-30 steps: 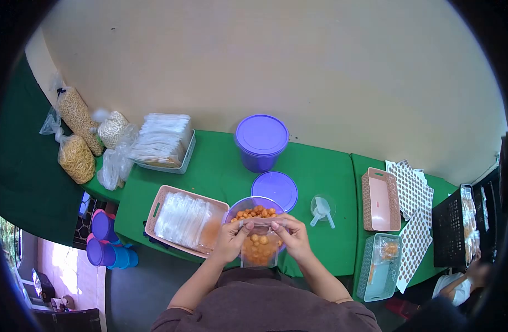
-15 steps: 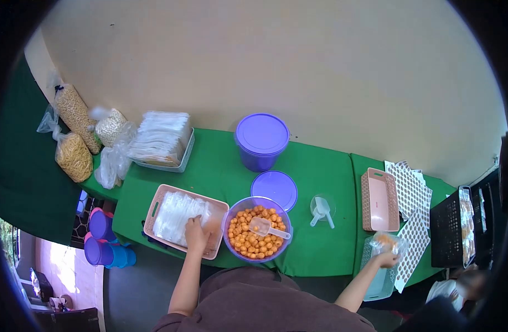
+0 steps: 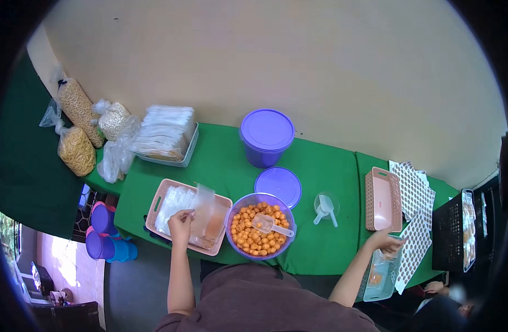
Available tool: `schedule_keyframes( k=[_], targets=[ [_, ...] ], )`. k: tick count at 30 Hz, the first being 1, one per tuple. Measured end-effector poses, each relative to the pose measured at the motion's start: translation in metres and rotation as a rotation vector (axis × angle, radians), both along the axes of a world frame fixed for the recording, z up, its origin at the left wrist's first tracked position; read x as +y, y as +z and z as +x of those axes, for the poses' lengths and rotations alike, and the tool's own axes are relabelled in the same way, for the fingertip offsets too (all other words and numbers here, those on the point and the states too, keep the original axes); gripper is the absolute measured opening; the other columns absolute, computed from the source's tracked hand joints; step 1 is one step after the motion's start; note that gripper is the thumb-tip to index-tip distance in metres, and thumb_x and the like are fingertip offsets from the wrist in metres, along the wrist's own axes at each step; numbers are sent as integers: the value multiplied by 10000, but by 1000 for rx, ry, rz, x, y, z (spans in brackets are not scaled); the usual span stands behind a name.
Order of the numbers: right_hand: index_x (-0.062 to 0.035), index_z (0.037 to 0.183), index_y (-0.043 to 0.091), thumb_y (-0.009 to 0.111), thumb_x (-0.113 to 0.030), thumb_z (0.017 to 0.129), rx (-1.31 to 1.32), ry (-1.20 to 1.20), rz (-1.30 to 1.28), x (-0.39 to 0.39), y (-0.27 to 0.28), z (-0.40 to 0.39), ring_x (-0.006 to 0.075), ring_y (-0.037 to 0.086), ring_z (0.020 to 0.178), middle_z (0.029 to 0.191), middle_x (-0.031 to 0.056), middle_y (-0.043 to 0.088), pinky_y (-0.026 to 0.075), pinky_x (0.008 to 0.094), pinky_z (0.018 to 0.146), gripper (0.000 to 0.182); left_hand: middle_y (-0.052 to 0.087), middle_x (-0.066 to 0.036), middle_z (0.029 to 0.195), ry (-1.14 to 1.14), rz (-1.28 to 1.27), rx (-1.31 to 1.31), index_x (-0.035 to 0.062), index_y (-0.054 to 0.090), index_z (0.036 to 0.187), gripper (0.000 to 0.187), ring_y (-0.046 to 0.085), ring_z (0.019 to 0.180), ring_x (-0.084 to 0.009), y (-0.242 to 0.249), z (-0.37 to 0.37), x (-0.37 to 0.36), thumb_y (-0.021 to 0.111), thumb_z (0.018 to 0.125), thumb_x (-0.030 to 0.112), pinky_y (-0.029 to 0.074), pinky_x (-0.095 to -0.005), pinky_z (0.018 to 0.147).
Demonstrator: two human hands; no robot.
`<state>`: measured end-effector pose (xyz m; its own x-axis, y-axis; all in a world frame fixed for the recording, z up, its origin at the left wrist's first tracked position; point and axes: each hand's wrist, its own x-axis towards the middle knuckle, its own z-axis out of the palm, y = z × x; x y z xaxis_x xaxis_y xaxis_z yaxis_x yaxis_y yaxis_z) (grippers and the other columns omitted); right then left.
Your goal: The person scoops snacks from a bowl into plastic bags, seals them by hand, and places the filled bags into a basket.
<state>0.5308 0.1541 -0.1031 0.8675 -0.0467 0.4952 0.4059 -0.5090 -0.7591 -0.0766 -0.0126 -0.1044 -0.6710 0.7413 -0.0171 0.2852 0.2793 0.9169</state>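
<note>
My left hand (image 3: pixel 181 222) pinches a clear plastic bag (image 3: pixel 204 200), raised above the pink basket (image 3: pixel 152 206) that holds a stack of flat bags (image 3: pixel 175 205). Close by on the right stands a purple tub (image 3: pixel 228 237) full of round orange snacks (image 3: pixel 256 243), with a clear scoop (image 3: pixel 270 225) lying on top of them. Over the far end of a pale green basket (image 3: pixel 367 288), my right hand (image 3: pixel 384 242) has its fingers apart and holds nothing. A filled bag with orange snacks (image 3: pixel 375 278) lies inside that basket, partly hidden.
Behind are a lidded purple bucket (image 3: pixel 266 138), a loose purple lid (image 3: pixel 278 188) and white scoops (image 3: pixel 325 210). An empty pink basket (image 3: pixel 384 202), patterned sheets (image 3: pixel 415 221) and a black crate (image 3: pixel 450 232) stand right. Large snack bags (image 3: pixel 76 150) sit left; a person's hand (image 3: pixel 434 287) shows lower right.
My left hand has lifted a plastic bag off the stack. My right hand has let go of the filled bag, now in the green basket, and risen slightly.
</note>
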Motion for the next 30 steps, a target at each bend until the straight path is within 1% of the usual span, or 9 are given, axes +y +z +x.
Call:
schedule_keyframes(
  k=[4,8,10,12,17,18,21,25,30],
  targets=[
    [-116,1442,311,622,-205,866,72,388,7,11,42,-101,386,298,1326,1438,193,298,228,556,1066,661,688,-95,752,-47,-45,-82,-53,676,862,133,654,688,-126,12,4,-3,754,770,5,523,-237,645],
    [-34,1403,366,526,-93,933,190,1262,120,-25,77,-214,273,417,1251,1357,148,422,331,377,1031,501,619,-24,725,-26,154,-307,16,561,766,253,629,696,-103,25,28,-6,799,700,-40,519,-230,641],
    [-33,1393,388,540,-139,944,349,1494,96,-50,69,-252,261,450,1205,1313,140,456,358,382,1007,486,598,-7,725,-8,246,-344,40,528,755,297,619,705,-93,51,46,-10,804,689,-49,520,-233,647],
    [-36,1405,373,605,-215,929,453,2083,-149,-77,78,-290,265,445,1235,1301,155,474,346,372,1039,559,589,6,747,-24,403,-409,56,522,766,330,595,714,-74,88,65,-15,823,672,-41,515,-240,659],
    [15,1151,643,666,-177,891,668,2366,-103,-88,91,-334,248,602,1067,1095,150,658,434,355,955,324,585,8,726,-267,319,-291,73,536,793,324,589,675,-82,122,84,-30,818,676,-36,510,-255,649],
    [37,978,706,653,-160,907,838,2209,-18,-91,92,-335,204,639,927,958,109,702,471,321,875,216,587,3,719,-236,330,-321,64,541,793,306,594,666,-87,116,82,-29,816,688,-23,512,-254,639],
    [26,1001,692,626,-175,941,1010,1902,171,-74,104,-320,114,597,839,907,61,690,459,253,799,219,601,-16,702,-125,393,-398,32,558,798,265,598,635,-100,95,70,-22,812,723,30,514,-256,597],
    [24,972,689,635,-192,938,981,1748,204,-53,101,-286,99,572,796,896,63,685,453,254,756,225,621,-56,715,-49,-49,-112,-18,619,893,275,604,613,-133,47,44,-18,812,730,91,511,-285,576],
    [21,970,687,648,-215,932,888,1842,72,-66,89,-272,99,569,781,851,56,674,455,255,723,242,555,-182,1205,-94,-114,568,28,501,1285,698,574,1097,-306,-12,37,-18,827,712,255,478,-384,895]
  ],
)
